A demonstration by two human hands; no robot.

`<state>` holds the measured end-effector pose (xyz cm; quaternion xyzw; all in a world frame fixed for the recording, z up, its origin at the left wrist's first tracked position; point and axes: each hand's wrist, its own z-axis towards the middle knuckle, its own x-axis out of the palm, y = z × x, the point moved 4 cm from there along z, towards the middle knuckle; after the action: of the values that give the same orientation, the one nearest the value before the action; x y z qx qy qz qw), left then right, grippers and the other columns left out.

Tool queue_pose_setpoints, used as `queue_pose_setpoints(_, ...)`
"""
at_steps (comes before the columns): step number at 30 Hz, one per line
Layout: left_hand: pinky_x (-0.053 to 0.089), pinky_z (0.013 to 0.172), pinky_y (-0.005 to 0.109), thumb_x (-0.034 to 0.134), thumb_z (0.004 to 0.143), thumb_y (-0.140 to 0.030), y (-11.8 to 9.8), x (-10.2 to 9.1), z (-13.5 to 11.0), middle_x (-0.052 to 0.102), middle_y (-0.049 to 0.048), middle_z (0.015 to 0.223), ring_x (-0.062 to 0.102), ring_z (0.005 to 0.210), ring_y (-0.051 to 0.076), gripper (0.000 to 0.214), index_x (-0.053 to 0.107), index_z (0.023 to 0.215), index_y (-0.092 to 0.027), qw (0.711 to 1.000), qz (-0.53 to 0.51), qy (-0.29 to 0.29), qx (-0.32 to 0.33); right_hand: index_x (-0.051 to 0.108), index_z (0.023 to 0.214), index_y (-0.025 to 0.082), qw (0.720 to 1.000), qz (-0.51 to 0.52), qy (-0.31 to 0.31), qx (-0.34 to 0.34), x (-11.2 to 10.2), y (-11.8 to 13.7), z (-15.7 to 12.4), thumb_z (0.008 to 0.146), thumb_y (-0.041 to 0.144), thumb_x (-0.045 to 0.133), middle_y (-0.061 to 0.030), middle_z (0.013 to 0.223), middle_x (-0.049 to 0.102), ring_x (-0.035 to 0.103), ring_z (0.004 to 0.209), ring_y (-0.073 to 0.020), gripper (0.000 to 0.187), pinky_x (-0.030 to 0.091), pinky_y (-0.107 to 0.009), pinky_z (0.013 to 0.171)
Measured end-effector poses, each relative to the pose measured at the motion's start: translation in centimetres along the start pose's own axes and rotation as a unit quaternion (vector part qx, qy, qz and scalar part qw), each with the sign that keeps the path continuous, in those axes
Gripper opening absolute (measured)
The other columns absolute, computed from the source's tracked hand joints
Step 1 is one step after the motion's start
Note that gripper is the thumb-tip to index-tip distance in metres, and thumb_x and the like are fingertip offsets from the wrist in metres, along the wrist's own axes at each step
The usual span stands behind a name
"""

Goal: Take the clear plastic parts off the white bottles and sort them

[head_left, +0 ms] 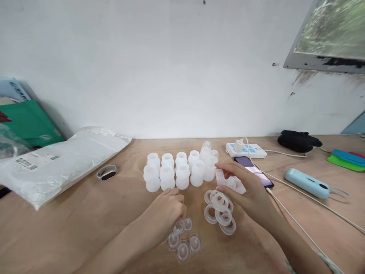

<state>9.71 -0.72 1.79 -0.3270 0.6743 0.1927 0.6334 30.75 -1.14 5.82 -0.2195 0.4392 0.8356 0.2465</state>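
My left hand has its fingers curled down over a cluster of clear, soft-looking nipples. Its fingertips are hidden, so whatever they pinch cannot be made out. Between the thumb and fingers of my right hand is a translucent ridged collar. Just below that hand lies a heap of translucent rings. Small frosted white bottles stand upright in two rows beyond both hands; the ones at the right end carry clear tops. More clear pieces are partly covered by my right hand.
A white plastic parcel and a wristband lie to the left. On the right are a power strip, a phone, charging cables, a light-blue device and a black pouch. A wall rises behind the table.
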Motion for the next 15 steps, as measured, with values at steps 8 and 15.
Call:
queue_pose_setpoints(8, 0.045, 0.081, 0.038, 0.060, 0.088, -0.003, -0.6, -1.9, 0.0, 0.070, 0.0072, 0.101, 0.060, 0.096, 0.026, 0.014, 0.066, 0.086, -0.016, 0.998, 0.033, -0.003, -0.049, 0.062, 0.105, 0.027, 0.969, -0.154, 0.190, 0.019, -0.6, 0.7, 0.1, 0.082, 0.015, 0.063, -0.0014, 0.110, 0.069, 0.063, 0.104, -0.0247, 0.026, 0.051, -0.038, 0.085)
queue_pose_setpoints(15, 0.047, 0.082, 0.039, 0.063, 0.093, -0.016, -0.7, -2.5, -0.7, 0.068, 0.0056, 0.099, 0.059, 0.094, 0.025, 0.009, 0.063, 0.084, -0.017, 0.998, 0.001, -0.052, -0.041, 0.066, 0.096, 0.027, 0.935, -0.277, 0.208, 0.068, -2.3, -1.9, -3.1, 0.076, 0.021, 0.065, -0.0044, 0.103, 0.072, 0.068, 0.089, -0.0283, 0.021, 0.053, -0.040, 0.071)
